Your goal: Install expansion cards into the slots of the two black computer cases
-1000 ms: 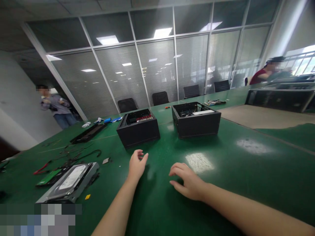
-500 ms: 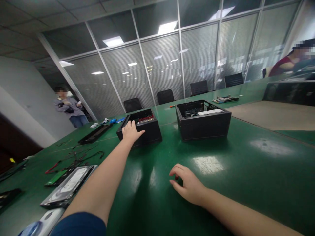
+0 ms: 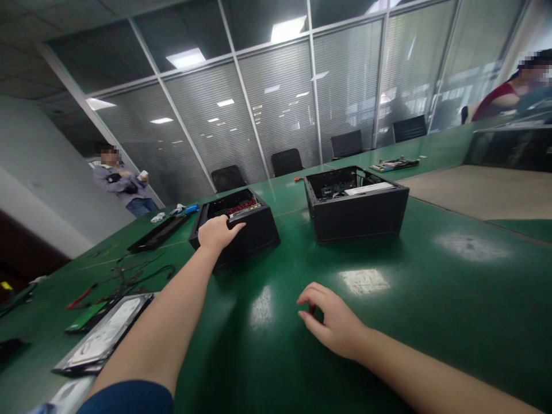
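Observation:
My left hand grips the near-left rim of a black computer case, its fingers over the edge and its thumb along the front wall. This case is open at the top, with red and green parts showing inside. My right hand is held above the green table, fingers curved, thumb and fingertips slightly apart, with nothing between them. A second open black computer case stands beyond my right hand, a white strip lying across its top.
To the left lie a hard drive, a green circuit board, tangled cables and a long black panel. A loose circuit board is at the far right. One person stands at the far left; another sits at the right.
The case under my left hand has come nearer and a little left, its front tilting slightly. My left hand has closed further over its rim. My right hand has barely moved.

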